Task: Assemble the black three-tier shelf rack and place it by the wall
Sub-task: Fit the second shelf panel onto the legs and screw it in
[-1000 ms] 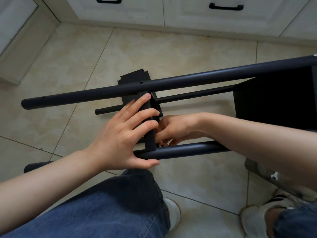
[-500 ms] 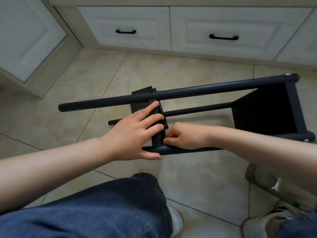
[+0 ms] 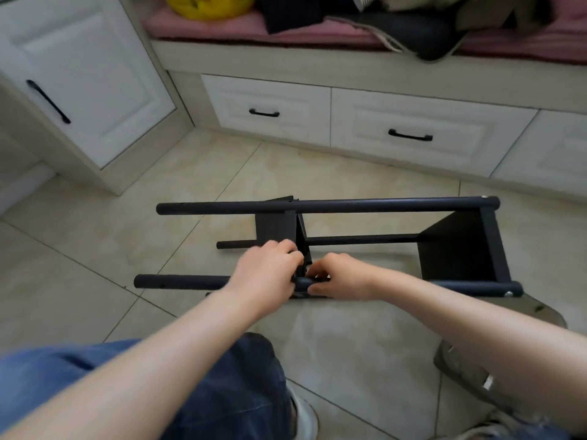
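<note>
The black shelf rack (image 3: 381, 205) lies on its side on the tiled floor, its long tubes running left to right. One shelf panel (image 3: 457, 246) is fixed at the right end. A middle shelf panel (image 3: 274, 228) stands between the tubes. My left hand (image 3: 266, 268) grips the near edge of that middle panel, fingers curled over it. My right hand (image 3: 340, 276) pinches at the joint where the panel meets the near tube (image 3: 178, 281). What the right fingertips hold is hidden.
White drawers with black handles (image 3: 409, 134) run along the back under a bench with a pink cushion (image 3: 222, 27) and piled clothes. A white cabinet door (image 3: 79, 90) stands at the left. My jeans-clad knee (image 3: 222, 392) and shoes sit close below the rack.
The view has lifted and pulled back, so the bench now shows. My left hand's fingers have curled from lying flat on the panel to gripping its edge. My right hand stays at the joint.
</note>
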